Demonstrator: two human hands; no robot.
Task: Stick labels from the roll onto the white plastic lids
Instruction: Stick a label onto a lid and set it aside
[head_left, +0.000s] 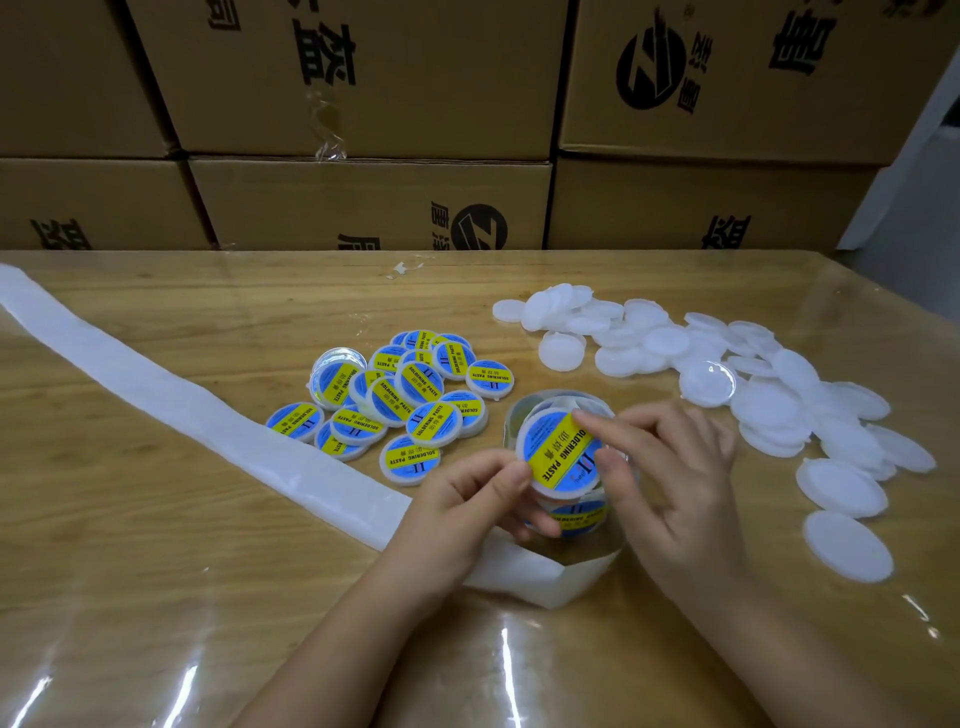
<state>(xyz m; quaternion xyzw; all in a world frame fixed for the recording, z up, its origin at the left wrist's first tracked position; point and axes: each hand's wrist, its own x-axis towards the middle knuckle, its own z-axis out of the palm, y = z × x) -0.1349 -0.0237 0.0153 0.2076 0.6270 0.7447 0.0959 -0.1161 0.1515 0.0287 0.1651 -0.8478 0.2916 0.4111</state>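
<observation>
Both hands meet on one lid (563, 457) at lower centre. The left hand (467, 499) pinches its left edge and the right hand (670, 478) grips its upper right, forefinger and thumb on the label (558, 449), so the roll (576, 514) beneath is mostly hidden. The backing strip (208, 410) runs out of frame at upper left, labelled lids (395, 395) lie just left of the hands, blank lids (769, 400) spread toward the table (156, 545) edge at right, and glossy tabletop shows at lower left.

Lid in work: round white plastic lid (527, 430), blue-and-yellow label (558, 457) on it — tilted, just above the roll.
Roll: white-backed label roll (579, 514), backing strip (182, 395) trailing left.
Plain white lids (769, 410): heaped right.
Labelled lids (400, 400): clustered centre-left.
</observation>
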